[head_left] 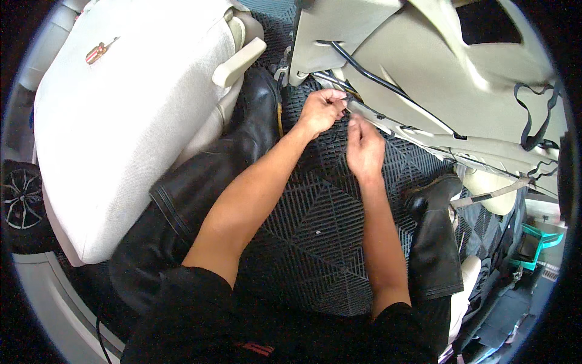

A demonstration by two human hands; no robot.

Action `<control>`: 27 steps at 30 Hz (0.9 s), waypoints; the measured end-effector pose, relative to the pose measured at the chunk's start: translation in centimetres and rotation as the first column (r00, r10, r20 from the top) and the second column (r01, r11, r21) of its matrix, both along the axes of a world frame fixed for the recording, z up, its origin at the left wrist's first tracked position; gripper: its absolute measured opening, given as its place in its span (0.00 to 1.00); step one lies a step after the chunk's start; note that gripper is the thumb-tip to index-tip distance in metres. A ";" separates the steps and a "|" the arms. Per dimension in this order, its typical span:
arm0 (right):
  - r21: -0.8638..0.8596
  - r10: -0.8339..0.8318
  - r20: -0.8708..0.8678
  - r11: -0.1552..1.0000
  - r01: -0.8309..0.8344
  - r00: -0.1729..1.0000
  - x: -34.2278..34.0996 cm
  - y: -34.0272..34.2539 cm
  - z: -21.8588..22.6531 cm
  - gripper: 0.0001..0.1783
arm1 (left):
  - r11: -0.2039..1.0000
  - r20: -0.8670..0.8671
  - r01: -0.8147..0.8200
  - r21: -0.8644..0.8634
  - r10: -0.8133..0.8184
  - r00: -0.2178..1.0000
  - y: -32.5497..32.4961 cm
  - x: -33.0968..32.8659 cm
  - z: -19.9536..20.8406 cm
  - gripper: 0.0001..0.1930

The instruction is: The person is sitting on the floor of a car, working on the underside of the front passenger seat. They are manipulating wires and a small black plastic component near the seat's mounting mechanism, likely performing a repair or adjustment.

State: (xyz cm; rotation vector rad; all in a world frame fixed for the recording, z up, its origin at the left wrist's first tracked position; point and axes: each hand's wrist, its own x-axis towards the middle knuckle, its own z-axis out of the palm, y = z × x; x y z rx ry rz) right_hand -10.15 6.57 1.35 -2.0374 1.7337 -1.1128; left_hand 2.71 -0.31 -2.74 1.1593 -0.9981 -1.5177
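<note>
My left hand (321, 113) is closed in a pinch at the lower edge of a beige trim panel (418, 73). Something small and dark is between its fingertips, too hidden to name. Just to the right, my right hand (365, 148) is held below the same edge, thumb up. Its fingertips are blurred, so whether they grip anything does not show. Dark wiring (388, 121) runs along the panel's bottom edge beside both hands. Above them, a black rod or tube (394, 88) slants across the panel.
A light fabric seat (133, 109) with a beige lever (239, 62) stands at left, a screwdriver (97, 53) lying on it. Black ribbed matting (321, 236) covers the floor between my boots. At right are a strap (491, 195) and a teal plastic frame (539, 246).
</note>
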 end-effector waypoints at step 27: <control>-0.166 -0.115 0.037 0.979 0.119 0.993 0.9 -4.5 -3.1 0.12 | 0.990 -0.038 0.062 0.130 -0.057 0.998 -1.2 0.2 2.4 0.08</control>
